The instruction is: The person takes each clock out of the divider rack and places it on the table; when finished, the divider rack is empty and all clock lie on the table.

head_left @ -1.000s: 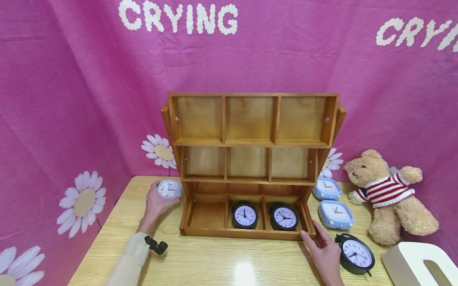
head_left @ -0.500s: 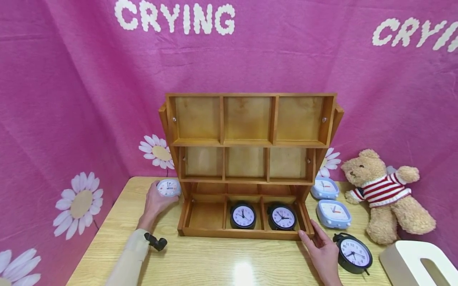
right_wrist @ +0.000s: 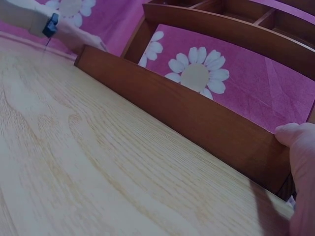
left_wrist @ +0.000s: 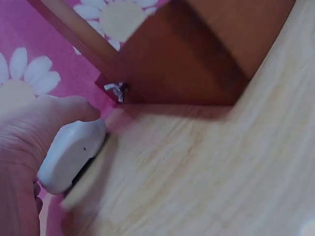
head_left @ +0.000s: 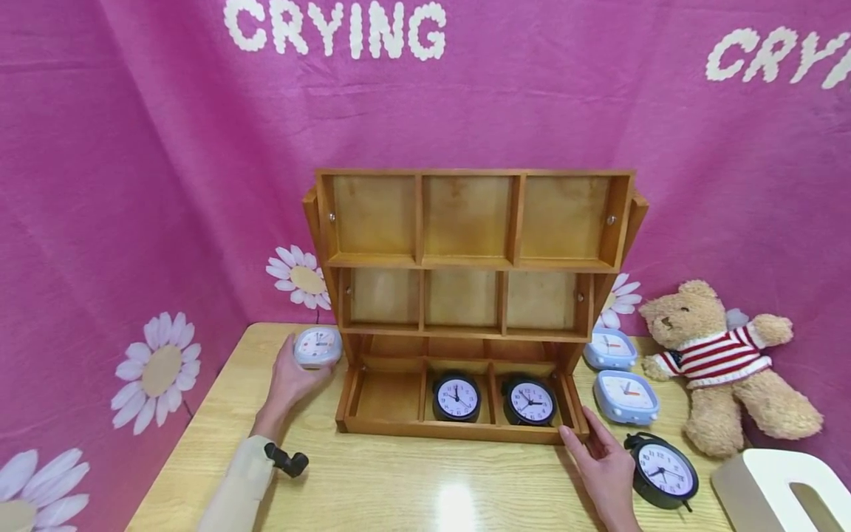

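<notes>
At the left of the head view, my left hand [head_left: 293, 381] holds a pale blue alarm clock [head_left: 318, 347] beside the wooden shelf. The left wrist view shows the thumb lying along the clock's pale casing [left_wrist: 74, 155]; the fingertips are mostly hidden. My right hand [head_left: 603, 473] grips the front right corner of the three-tier wooden shelf [head_left: 452, 432], thumb on the front board and fingers along the side. Two round black alarm clocks, one in the middle compartment [head_left: 456, 397] and one in the right compartment [head_left: 530, 402], sit in the bottom tier.
Right of the shelf lie two light blue clocks, one farther back [head_left: 610, 349] and one nearer [head_left: 627, 397], and a black alarm clock [head_left: 663, 471]. A teddy bear [head_left: 721, 362] leans against the pink cloth [head_left: 499, 103]. A white box [head_left: 771, 488] stands at the front right.
The head view has shifted slightly. Both hands keep their places, the left at the pale blue clock and the right at the shelf corner.
</notes>
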The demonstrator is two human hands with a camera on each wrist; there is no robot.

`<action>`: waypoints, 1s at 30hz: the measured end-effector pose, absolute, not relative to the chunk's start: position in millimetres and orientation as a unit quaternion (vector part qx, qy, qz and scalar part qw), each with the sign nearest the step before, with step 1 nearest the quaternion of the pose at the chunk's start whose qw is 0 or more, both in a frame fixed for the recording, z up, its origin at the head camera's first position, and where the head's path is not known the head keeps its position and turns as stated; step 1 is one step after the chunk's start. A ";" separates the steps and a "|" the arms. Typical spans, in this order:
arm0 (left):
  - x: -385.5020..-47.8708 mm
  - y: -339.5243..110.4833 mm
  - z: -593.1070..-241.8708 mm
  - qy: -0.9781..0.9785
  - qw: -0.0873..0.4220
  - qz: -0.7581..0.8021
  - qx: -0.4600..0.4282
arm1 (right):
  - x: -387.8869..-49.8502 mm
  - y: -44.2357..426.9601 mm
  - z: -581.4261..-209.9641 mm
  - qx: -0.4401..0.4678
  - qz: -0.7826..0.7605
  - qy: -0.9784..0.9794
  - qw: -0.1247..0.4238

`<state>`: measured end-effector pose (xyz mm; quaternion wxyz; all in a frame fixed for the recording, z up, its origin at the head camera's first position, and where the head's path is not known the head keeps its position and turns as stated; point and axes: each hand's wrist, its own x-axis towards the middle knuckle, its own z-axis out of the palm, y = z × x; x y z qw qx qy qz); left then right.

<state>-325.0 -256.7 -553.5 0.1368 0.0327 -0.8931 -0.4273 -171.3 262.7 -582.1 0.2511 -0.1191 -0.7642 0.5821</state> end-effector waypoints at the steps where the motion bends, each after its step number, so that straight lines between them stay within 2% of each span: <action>1: -321.8 -255.7 -552.2 -0.891 0.136 -0.432 0.033 | -171.1 263.4 -581.7 -0.119 0.583 -0.763 0.251; 5: -302.4 -249.1 -544.0 -0.872 0.136 -0.467 0.052 | -170.7 265.4 -581.8 -0.118 0.582 -0.763 0.254; 8: -283.4 -240.0 -534.3 -0.853 0.161 -0.492 0.063 | -171.9 265.9 -584.1 -0.114 0.579 -0.767 0.253; 13: -256.3 -216.5 -520.5 -0.817 0.243 -0.521 0.037 | -172.7 264.1 -582.9 -0.113 0.577 -0.767 0.256; 19: -233.4 -177.6 -520.5 -0.783 0.355 -0.511 -0.025 | -170.4 263.5 -583.5 -0.116 0.573 -0.771 0.255; 21: -228.7 -160.3 -521.8 -0.776 0.374 -0.505 -0.053 | -170.4 264.6 -583.0 -0.114 0.571 -0.771 0.257; 24: -223.0 -135.0 -523.0 -0.781 0.352 -0.507 -0.099 | -171.5 265.7 -583.1 -0.109 0.572 -0.771 0.259; 30: -218.9 -93.9 -523.6 -0.828 0.227 -0.493 -0.141 | -172.5 265.3 -585.1 -0.112 0.576 -0.767 0.259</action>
